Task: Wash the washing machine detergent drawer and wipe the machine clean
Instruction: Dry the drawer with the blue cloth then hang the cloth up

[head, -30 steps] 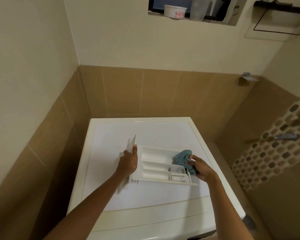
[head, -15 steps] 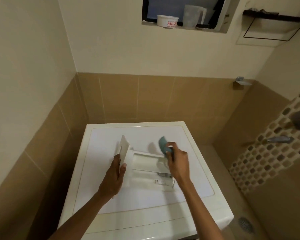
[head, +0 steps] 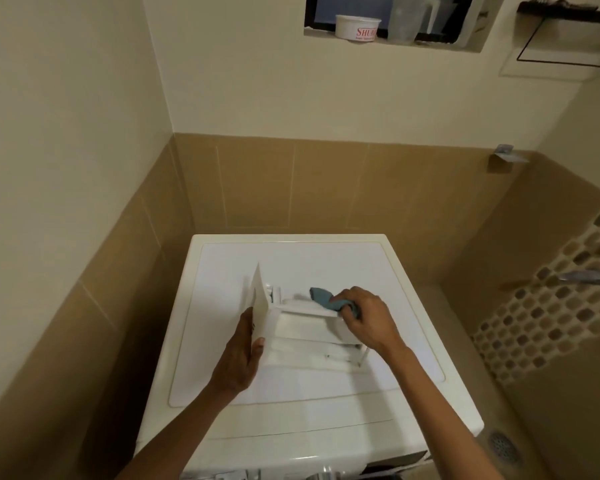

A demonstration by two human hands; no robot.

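Detergent drawer (head: 309, 327) tipped on washing machine (head: 291, 403) top. Left hand (head: 243, 355) grips front panel, steadying it. Right hand (head: 364, 317) clutches blue cloth (head: 326, 298), wiping drawer's far edge.

Smooth white plastic drawer (head: 305, 327), soft cloth (head: 324, 297)

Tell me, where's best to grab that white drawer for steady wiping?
By the front panel at the left end of the drawer, coming from the left, as the left hand does. The panel stands upright, giving a broad edge to pinch, and leaves the body free for the right hand and its blue cloth.
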